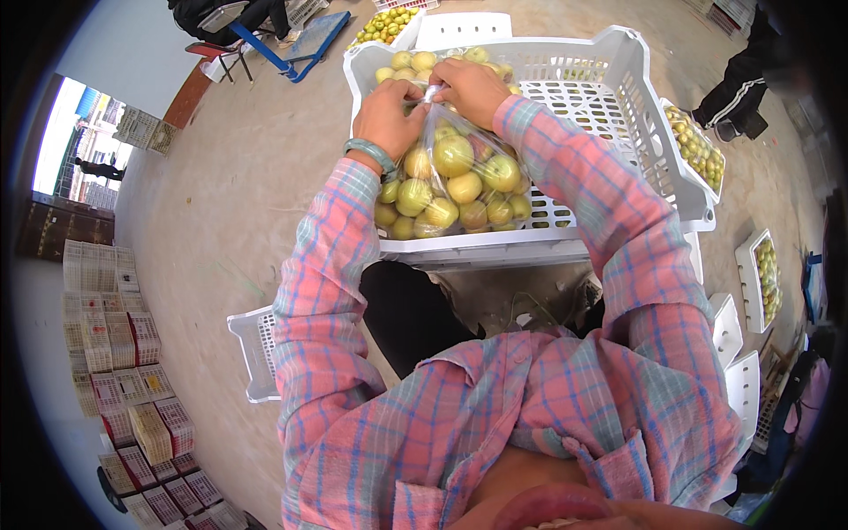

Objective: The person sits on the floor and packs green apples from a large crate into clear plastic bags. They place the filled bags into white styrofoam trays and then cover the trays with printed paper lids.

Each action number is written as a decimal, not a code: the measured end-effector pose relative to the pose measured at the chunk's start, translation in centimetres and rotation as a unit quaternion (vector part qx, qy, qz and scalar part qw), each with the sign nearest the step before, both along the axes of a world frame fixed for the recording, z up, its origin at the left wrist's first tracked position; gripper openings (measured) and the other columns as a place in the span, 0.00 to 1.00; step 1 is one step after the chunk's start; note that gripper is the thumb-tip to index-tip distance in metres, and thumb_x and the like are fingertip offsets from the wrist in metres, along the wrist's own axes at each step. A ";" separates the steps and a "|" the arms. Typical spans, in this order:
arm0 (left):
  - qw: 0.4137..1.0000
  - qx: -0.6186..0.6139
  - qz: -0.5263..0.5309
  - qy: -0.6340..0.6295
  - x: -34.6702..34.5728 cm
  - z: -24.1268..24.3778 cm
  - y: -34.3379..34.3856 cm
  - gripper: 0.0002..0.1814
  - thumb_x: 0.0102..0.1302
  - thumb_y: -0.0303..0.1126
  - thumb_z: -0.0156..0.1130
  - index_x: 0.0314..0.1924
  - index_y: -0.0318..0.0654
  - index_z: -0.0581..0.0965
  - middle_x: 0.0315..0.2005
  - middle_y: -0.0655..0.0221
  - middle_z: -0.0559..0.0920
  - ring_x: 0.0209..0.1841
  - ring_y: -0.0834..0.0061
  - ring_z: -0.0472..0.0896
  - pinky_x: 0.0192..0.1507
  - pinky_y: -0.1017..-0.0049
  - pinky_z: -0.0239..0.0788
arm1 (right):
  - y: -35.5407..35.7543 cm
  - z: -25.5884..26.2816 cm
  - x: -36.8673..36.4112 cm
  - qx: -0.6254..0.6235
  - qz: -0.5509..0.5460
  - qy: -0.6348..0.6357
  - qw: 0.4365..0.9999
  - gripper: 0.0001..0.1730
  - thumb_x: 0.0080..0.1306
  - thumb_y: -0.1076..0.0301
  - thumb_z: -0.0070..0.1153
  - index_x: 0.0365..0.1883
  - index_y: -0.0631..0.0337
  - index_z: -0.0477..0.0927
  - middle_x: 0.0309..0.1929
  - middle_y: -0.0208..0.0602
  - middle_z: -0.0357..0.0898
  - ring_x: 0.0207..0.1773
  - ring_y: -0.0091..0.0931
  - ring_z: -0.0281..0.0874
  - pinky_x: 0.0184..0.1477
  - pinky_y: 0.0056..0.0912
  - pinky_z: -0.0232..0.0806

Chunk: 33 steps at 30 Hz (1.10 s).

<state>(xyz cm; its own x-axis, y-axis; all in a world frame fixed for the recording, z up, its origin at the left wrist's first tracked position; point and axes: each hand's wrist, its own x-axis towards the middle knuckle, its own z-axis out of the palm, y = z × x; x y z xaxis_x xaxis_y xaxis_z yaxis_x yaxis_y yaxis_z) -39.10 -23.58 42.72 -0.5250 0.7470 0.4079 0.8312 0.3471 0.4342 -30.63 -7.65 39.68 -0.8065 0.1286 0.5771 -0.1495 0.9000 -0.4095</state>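
A clear plastic bag [453, 156] full of round yellow-green fruit stands in the near left part of a white slatted plastic crate [576, 234]. My left hand [391, 118] pinches the bag's gathered neck from the left, a jade-coloured bangle on its wrist. From the right, my right hand [474, 91] grips the same twisted neck, its fingers close to those of the left. Behind both hands lies more bagged fruit [401, 61] against the crate's far left corner. Slatted floor shows through in the crate's right half.
Crates of fruit [695, 149] stand on the floor at right, with another fruit crate [387, 28] beyond. A blue platform scale [318, 43] is at upper left beside a seated person. Stacked crates [112, 331] line the left wall. A grey crate [255, 354] sits near my left elbow.
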 end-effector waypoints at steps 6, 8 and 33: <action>0.982 -0.054 -0.073 0.168 0.0 -0.2 -0.7 0.07 0.54 0.31 0.63 0.34 0.41 0.79 0.33 0.66 0.80 0.35 0.60 0.78 0.37 0.67 0.70 | -0.8 -0.5 0.1 -0.027 -0.037 0.000 0.999 0.11 0.56 0.68 0.59 0.36 0.60 0.76 0.36 0.39 0.76 0.40 0.38 0.75 0.43 0.38 0.67; 0.980 -0.061 -0.085 0.171 -0.3 -0.7 -1.2 0.07 0.55 0.30 0.63 0.35 0.42 0.80 0.34 0.66 0.80 0.36 0.60 0.78 0.38 0.67 0.70 | -1.3 -0.2 0.5 -0.035 -0.043 -0.007 0.998 0.11 0.55 0.70 0.60 0.37 0.60 0.77 0.36 0.39 0.77 0.40 0.36 0.76 0.43 0.36 0.68; 0.983 -0.074 -0.130 0.110 2.3 2.5 1.1 0.17 0.64 0.43 0.56 0.42 0.38 0.80 0.46 0.55 0.78 0.49 0.58 0.76 0.51 0.67 0.67 | 3.2 -3.0 1.4 0.023 -0.060 -0.063 0.996 0.32 0.70 0.48 0.37 0.71 0.42 0.49 0.71 0.35 0.53 0.72 0.42 0.47 0.70 0.48 0.42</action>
